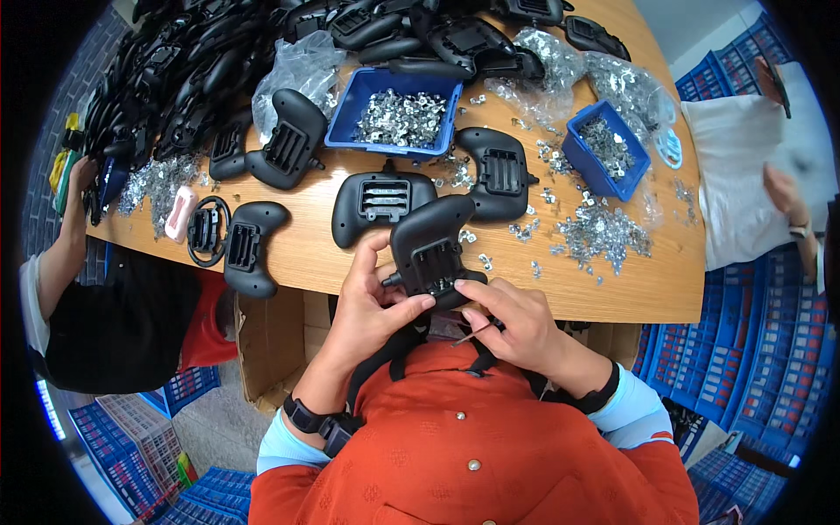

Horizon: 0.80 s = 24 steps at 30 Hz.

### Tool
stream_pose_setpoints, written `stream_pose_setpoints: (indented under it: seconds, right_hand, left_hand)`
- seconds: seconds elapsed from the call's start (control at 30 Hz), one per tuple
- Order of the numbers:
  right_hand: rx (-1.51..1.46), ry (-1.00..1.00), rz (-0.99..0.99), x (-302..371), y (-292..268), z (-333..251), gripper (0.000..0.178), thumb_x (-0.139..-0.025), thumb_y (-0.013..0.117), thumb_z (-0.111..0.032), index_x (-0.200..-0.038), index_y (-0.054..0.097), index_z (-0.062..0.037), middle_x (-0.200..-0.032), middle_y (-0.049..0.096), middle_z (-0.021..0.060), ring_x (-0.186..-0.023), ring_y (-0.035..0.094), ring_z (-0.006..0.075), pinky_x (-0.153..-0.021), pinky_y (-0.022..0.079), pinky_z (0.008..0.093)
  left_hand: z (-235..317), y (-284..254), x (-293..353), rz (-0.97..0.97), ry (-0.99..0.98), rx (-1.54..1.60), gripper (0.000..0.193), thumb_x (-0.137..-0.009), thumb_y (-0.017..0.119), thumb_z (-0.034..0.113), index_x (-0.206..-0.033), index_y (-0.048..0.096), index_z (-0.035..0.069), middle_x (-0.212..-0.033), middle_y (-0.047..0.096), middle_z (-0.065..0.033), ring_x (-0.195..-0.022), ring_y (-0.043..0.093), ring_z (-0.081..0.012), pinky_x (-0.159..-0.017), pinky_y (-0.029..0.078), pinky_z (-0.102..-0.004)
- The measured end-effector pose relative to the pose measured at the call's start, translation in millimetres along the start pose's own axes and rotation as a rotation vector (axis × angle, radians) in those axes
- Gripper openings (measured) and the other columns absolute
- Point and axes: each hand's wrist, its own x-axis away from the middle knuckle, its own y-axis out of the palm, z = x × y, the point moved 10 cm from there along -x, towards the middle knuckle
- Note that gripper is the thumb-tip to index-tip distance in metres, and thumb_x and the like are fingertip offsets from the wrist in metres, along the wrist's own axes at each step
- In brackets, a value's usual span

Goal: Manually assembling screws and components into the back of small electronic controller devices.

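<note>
My left hand (360,306) grips a black gamepad-shaped housing (429,232), tilted up at the table's front edge, its battery compartment turned toward me. Fingers of my right hand (518,322) press at the lower end of that compartment; whatever small part lies under the fingertips is too small to make out. A thin dark rod-like tool (474,335) pokes out below the same hand, tucked in its fingers. Just beyond lies another housing (382,208) with shiny metal pieces across its slots. More housings rest to its right (497,173) and left (287,140).
A blue bin (338,114) and a smaller blue bin (638,166) hold metal clips. Loose clips (604,234) scatter on the wooden table (542,293). Black housings heap (175,79) at the back left. A co-worker's hand (83,179) is at left, another person's (785,194) at right.
</note>
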Motion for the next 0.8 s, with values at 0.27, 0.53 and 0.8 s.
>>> stream_pose_setpoints:
  seconds: [0.27, 0.53, 0.8]
  right_hand:
    - [0.214, -0.016, -0.179, -3, 17, -9, 0.060, -0.066, 0.069, -0.005, -0.125, 0.056, -0.0071, -0.072, 0.048, 0.0048, -0.053, 0.055, 0.0187, -0.044, 0.044, 0.0314]
    - [0.135, 0.006, -0.029, 2, 8, 1, 0.058, -0.071, 0.070, -0.006, -0.126, 0.054, -0.0047, -0.073, 0.052, 0.0067, -0.057, 0.059, 0.0196, -0.046, 0.046, 0.0329]
    - [0.200, -0.061, -0.091, 4, 16, 1, 0.057, -0.069, 0.070, -0.006, -0.125, 0.055, -0.0048, -0.072, 0.050, 0.0052, -0.057, 0.058, 0.0195, -0.046, 0.045, 0.0330]
  left_hand:
    - [4, 1, 1, -0.023, 0.062, -0.164, 0.061, -0.077, 0.070, -0.006, -0.127, 0.035, 0.003, -0.114, 0.060, -0.0107, -0.099, 0.062, -0.0120, -0.070, 0.052, -0.0200]
    - [5, 2, 3, 0.007, 0.075, -0.205, 0.061, -0.076, 0.073, -0.002, -0.124, 0.037, 0.005, -0.114, 0.059, -0.0092, -0.104, 0.060, -0.0141, -0.072, 0.051, -0.0233]
    - [4, 0, 2, 0.034, 0.028, -0.273, 0.063, -0.075, 0.075, 0.002, -0.124, 0.037, 0.006, -0.113, 0.060, -0.0105, -0.100, 0.061, -0.0141, -0.069, 0.051, -0.0236]
